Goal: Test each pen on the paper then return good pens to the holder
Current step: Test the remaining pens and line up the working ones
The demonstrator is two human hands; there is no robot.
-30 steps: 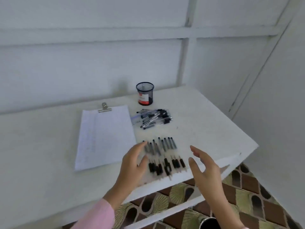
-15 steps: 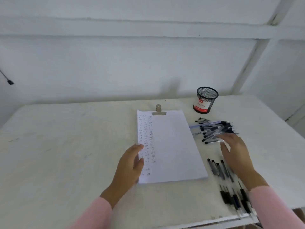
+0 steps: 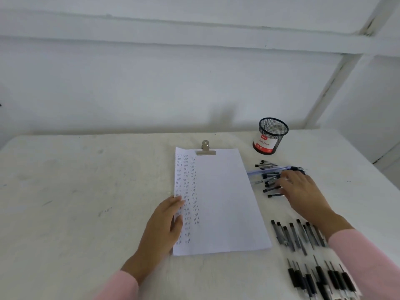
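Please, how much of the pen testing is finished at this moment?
Done: test marks fill the left side of the paper in three columns, and rows of pens lie at the near right. In hand: the right hand reaches onto the pile of pens; the left hand rests on the paper. Left: no pen shows above the holder, so returning seems not begun.

Paper (image 3: 218, 202) centre frame — holder (image 3: 270, 136) upper right, pen heap (image 3: 268, 178) below it, pen rows (image 3: 307, 256) lower right.
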